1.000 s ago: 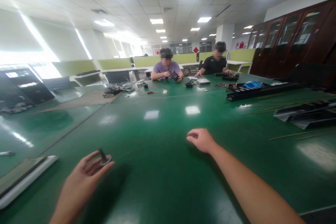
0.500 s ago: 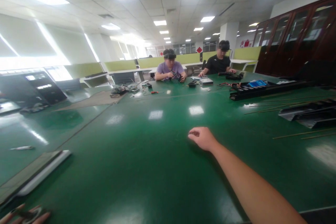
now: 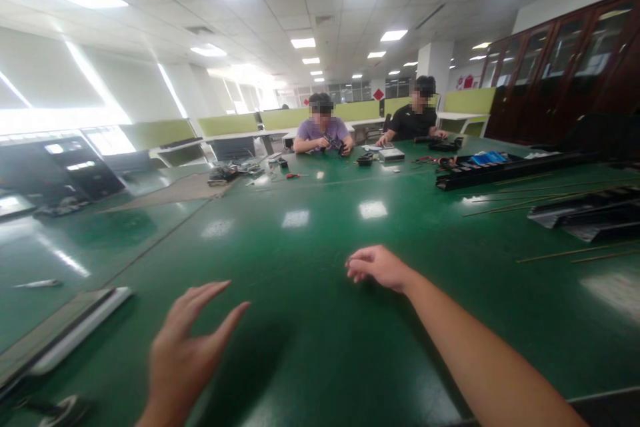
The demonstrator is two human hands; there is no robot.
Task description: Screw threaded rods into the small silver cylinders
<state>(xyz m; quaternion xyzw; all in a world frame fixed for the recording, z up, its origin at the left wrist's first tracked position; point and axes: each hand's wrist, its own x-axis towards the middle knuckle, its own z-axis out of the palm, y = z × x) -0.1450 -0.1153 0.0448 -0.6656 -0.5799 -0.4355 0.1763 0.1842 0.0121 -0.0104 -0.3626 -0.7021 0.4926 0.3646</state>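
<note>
Lying on the glossy green table (image 3: 310, 340), the blurred part with dark stem and pale-grey ring (image 3: 65, 408) was below and left of the nearer left hand's (image 3: 183, 357) spread, empty fingers, stem pointing left. Whether the right hand's (image 3: 386, 268) curled fingers pinched something, I could not tell.

A small metal-looking part (image 3: 64, 409), comprising a pale round flange and a dark rod, was positioned on the green table (image 3: 320, 360) at the near left, beside a white-edged slab (image 3: 83, 330). The rod was directed leftward from the flange. The part was left ungripped; its finer detail was blurred and its lower edge cut off.
</note>
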